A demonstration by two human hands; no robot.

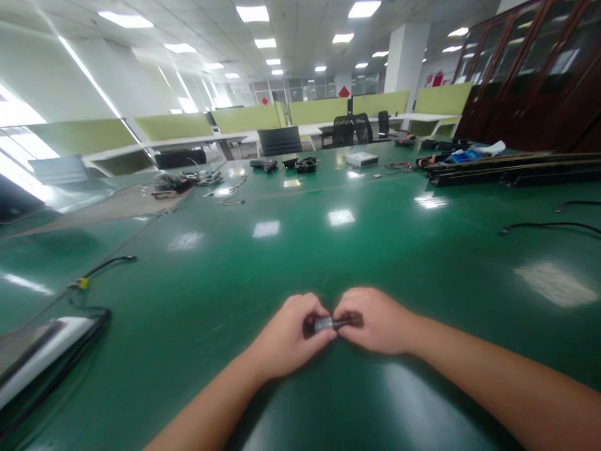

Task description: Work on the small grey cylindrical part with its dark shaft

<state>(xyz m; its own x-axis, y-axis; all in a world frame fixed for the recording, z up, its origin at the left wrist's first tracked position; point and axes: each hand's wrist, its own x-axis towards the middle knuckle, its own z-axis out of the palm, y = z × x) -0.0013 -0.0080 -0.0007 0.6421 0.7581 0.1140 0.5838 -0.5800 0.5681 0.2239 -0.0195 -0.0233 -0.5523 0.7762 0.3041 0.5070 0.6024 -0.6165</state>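
Note:
Near the front of the green table (282,269), my two hands meet over a small silver cylinder (323,324). My left hand (293,332) is closed around it, thumb below and fingers above. From its right end a thin dark part (342,322) runs into my right hand (375,321), which pinches it between thumb and fingers. Whether the cylinder and the dark part are one piece or two, I cannot tell. My fingers hide both outer ends, and the picture is a little blurred.
Black cables and a white-edged flat device (51,351) lie at the left. Far across the table are a small white box (361,160), black electronic parts (300,165) and loose wires. Long black rails (511,170) are stacked at the right, with a cable (544,227) nearer.

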